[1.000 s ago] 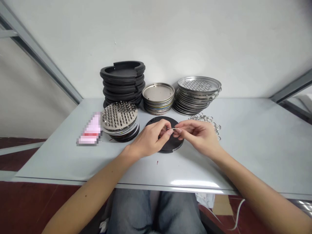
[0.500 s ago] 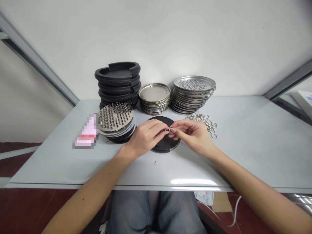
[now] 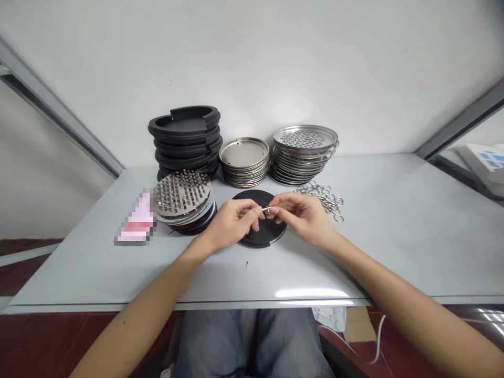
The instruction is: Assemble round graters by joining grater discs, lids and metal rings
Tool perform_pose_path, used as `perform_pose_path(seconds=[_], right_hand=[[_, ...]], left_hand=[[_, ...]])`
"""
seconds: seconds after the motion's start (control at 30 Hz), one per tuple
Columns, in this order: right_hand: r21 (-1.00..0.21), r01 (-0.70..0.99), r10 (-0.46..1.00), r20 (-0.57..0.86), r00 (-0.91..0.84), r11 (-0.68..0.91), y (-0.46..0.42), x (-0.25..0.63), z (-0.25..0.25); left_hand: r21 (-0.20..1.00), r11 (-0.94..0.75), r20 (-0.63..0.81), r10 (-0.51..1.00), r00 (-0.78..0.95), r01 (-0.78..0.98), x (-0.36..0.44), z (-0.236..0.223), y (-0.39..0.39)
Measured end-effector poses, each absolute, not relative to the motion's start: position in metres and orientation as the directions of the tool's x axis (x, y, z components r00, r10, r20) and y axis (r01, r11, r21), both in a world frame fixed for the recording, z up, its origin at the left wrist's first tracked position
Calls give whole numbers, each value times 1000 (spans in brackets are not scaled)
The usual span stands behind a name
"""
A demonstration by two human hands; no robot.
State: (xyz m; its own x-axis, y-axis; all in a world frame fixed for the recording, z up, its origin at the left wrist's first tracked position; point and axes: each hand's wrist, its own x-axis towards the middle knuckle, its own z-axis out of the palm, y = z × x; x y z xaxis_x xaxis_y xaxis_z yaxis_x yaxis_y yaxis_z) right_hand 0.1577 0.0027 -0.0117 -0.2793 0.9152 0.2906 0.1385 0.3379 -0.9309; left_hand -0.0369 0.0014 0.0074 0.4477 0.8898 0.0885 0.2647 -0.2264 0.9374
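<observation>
Between my two hands is a small shiny metal piece (image 3: 266,210), too small to make out fully. My left hand (image 3: 236,223) pinches its left end with thumb and forefinger. On the other end, the thumb and fingers of my right hand (image 3: 301,212) are closed. Below both hands a round black disc (image 3: 262,236) lies flat on the table, partly covered by them. Just beyond my right hand is a loose pile of metal rings with narrow shanks (image 3: 336,202).
Behind stand stacks of black ring-shaped bases (image 3: 185,137), shallow metal plates (image 3: 244,155) and perforated metal discs (image 3: 305,144). Left of my left hand is a pile topped by a studded metal disc (image 3: 183,194). A blurred pink item (image 3: 136,223) lies farther left on the white table (image 3: 413,236).
My left fingers have shifted from over the metal piece to its left end, showing more of it. The whole view has moved slightly.
</observation>
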Motion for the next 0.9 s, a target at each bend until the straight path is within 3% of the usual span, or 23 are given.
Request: perform_pose_path(seconds=[0.2, 0.43, 0.53, 0.67, 0.8, 0.9], right_hand=[[-924, 166, 898, 273, -346, 345, 3, 159, -13], [-918, 166, 865, 262, -428, 360, 3, 158, -14], [-900, 192, 858, 283, -428, 392, 5, 158, -16], [-805, 274, 819, 391, -420, 525, 9, 162, -18], [-565, 348, 658, 562, -502, 748, 11, 166, -22], [-391, 360, 531, 627, -569, 847, 11, 168, -25]], left_hand=[[947, 220, -321, 700, 638, 234, -37, 10, 9], [835, 513, -498, 551, 669, 199, -33, 14, 2], [838, 524, -497, 614, 613, 154, -30, 13, -2], [898, 377, -440, 750, 493, 227, -26, 11, -9], [901, 217, -374, 827, 420, 376, -27, 12, -15], [874, 233, -421, 801, 426, 426, -29, 16, -14]])
